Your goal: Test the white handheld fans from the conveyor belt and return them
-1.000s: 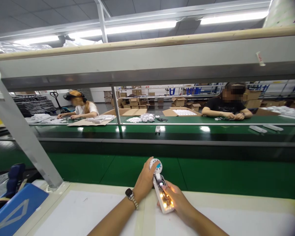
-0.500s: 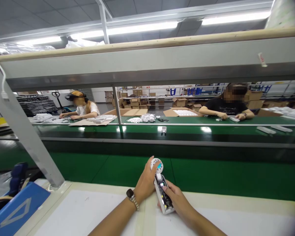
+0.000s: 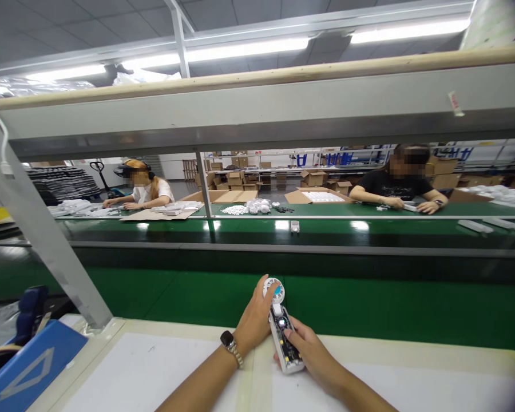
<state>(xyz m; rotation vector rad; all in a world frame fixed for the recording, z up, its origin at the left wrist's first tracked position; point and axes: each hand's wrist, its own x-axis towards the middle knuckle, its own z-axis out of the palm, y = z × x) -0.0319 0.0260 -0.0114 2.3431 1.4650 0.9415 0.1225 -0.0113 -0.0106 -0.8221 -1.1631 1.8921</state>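
Handheld fan (image 3: 285,355), white, housing open, circuit board (image 3: 282,329) exposed: positioned over the white tabletop (image 3: 154,372), near its far edge. Left hand (image 3: 253,317), wristwatch (image 3: 228,341) on wrist: fingers (image 3: 266,284) closed around the round fan head (image 3: 274,290). Right hand (image 3: 313,349): fingers (image 3: 294,327) gripping the lower housing.

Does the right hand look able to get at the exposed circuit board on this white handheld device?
Probably yes: the right hand is on the white casing, its fingers beside the circuit board, nothing between them; the left hand holds the round head at the far end.
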